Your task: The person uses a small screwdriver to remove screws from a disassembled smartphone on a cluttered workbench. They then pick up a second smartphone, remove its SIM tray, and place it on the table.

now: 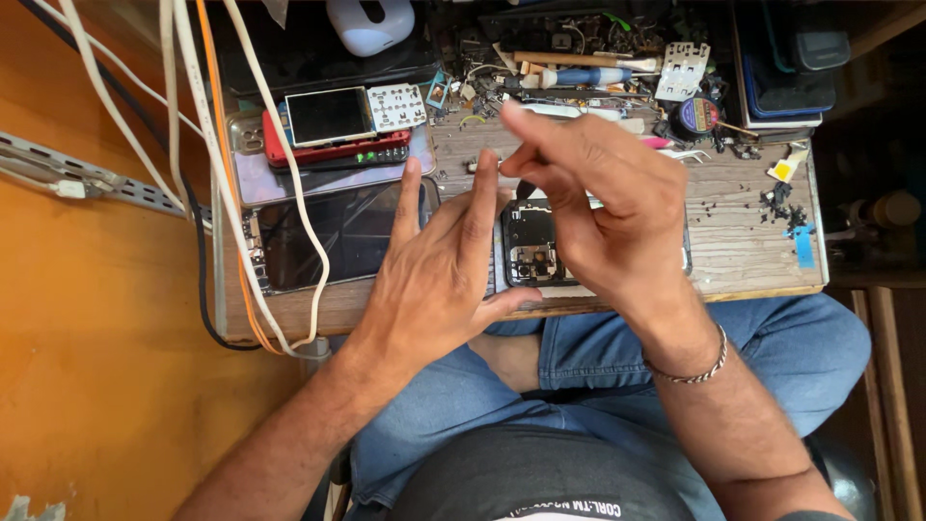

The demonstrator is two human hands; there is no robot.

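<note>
The table [743, 246] is rough, grey, weathered wood. On it, the opened phone [529, 246] shows matt black plastic and dull metal. Left of that phone, a dark screen [338, 236] is glossy glass. The right wrist's bracelet [696, 367] is shiny metal.

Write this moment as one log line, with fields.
left hand: open, fingers spread beside opened phone | right hand: fingertips pinched above phone | bench: screwdriver, parts
</note>
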